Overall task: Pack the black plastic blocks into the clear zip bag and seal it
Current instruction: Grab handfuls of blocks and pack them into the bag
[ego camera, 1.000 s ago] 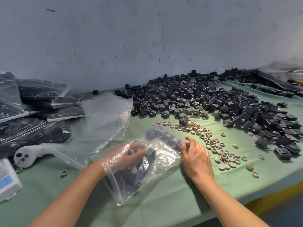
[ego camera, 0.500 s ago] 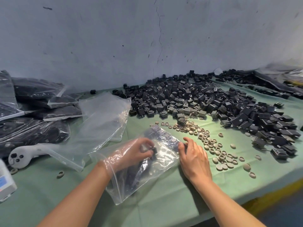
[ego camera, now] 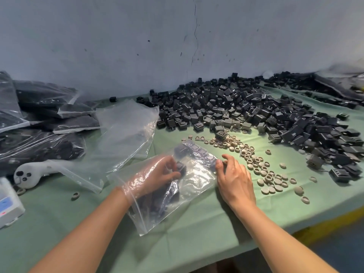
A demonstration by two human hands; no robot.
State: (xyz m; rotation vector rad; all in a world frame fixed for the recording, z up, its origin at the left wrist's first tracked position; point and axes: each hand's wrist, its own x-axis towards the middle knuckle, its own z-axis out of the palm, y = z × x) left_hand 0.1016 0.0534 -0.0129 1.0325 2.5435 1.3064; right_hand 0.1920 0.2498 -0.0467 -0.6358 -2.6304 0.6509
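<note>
**A:** Where is the zip bag (ego camera: 189,192)?

**B:** Flat on the green cloth (ego camera: 197,239), right in front of the person. Its mouth is at the near left and unsealed. A row of packed blocks (ego camera: 199,154) sits at its far end, and more dark ones lie under the wrist.

**A:** And the hands?

**B:** The left hand (ego camera: 157,174) is inside the bag up to the wrist, fingers curled round one black block (ego camera: 180,168). The right hand (ego camera: 234,178) is outside, fingertips bent against the bag's right edge. Whether it pinches the film or only presses on it, I cannot tell.

**A:** What lies around?

**B:** Beyond the bag a big pile of loose blocks (ego camera: 246,111) runs along the wall (ego camera: 137,46) and off to the right. Between that pile and the bag there is a scatter of tan rings and caps (ego camera: 262,170), just beside the right hand. A few lie near the bag's far corner.

**A:** On the left?

**B:** Empty bags (ego camera: 126,138) lie slack just beside the zip bag. Behind them is a stack of filled bags (ego camera: 45,123). A white controller (ego camera: 27,173) lies partly under the empty ones, a white box (ego camera: 8,205) with a blue panel sits at the edge, and one stray ring (ego camera: 74,196) lies near the left forearm.

**A:** Anything blocking the view?

**B:** The film over the left hand is wrinkled and shiny, so its fingers show only dimly.
</note>
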